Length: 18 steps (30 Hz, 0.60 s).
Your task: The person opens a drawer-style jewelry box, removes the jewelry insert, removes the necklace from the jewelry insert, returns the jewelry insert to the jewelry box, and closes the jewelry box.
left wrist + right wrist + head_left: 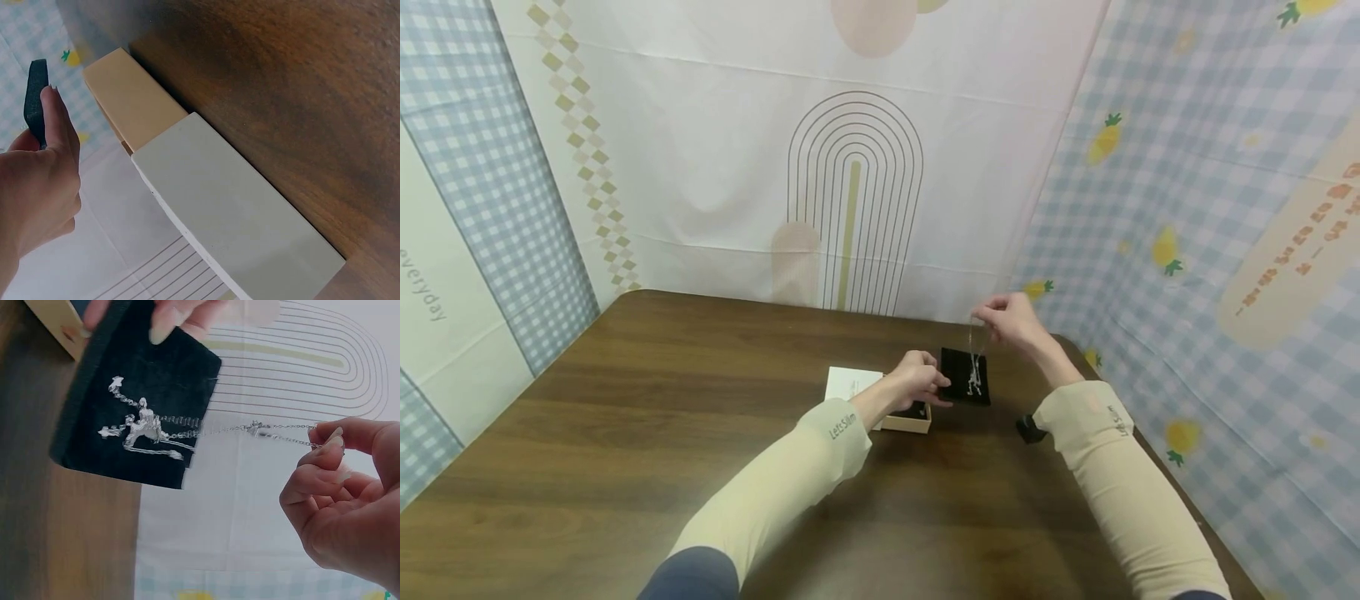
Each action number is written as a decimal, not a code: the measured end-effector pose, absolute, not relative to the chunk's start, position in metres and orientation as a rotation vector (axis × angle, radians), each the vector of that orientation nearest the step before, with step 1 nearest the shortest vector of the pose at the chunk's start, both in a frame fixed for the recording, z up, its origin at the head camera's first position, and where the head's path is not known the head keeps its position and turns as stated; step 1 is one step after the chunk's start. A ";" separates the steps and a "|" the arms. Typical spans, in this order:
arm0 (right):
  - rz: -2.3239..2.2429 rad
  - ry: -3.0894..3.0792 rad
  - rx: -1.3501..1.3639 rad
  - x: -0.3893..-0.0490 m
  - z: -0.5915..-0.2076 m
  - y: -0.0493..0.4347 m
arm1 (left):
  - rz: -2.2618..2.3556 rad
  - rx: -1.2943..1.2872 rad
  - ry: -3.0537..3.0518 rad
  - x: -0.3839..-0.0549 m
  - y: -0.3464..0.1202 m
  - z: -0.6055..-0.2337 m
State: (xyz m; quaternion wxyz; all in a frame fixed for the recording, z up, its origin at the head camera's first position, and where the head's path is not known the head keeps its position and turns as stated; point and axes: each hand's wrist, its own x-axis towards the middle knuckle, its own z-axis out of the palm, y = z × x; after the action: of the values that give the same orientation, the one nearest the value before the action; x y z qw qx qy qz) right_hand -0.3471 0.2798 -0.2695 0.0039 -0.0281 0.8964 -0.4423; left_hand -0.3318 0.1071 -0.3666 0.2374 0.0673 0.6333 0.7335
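Observation:
My left hand (917, 379) holds a flat black velvety pad (955, 367) by its edge, thumb on the face. In the right wrist view the pad (156, 372) is tilted, with the left fingertips at its top. A silver necklace (145, 425) with several dangling pieces lies against the pad's face. Higher up, my right hand (1011, 319) pinches the necklace's thin chain between thumb and forefinger. The chain (281, 427) is drawn taut from the pad to those fingertips. Just below the left hand is a box with a white sleeve (231, 200) and a tan drawer (134, 94) partly slid out.
The box stands on a brown wooden table (700, 400), whose far edge meets a patterned white cloth (715, 167). A blue checked cloth (1195, 208) hangs close along the right side. A small black object (1030, 429) shows beside the right sleeve.

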 end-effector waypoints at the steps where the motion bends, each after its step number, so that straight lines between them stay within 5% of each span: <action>1: -1.394 2.810 -0.088 -0.347 -0.268 0.280 | 2.012 0.184 1.731 -0.331 0.107 -0.366; 18: -1.509 2.821 -0.095 -0.346 -0.250 0.286 | 1.996 0.150 1.762 -0.331 0.106 -0.368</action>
State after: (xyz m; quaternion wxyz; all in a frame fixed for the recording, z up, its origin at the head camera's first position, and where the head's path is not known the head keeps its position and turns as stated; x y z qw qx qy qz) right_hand -0.3464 0.2864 -0.2503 -0.0294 -0.0297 0.8810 -0.4713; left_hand -0.3315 0.1058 -0.3679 0.2353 0.0547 0.6423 0.7273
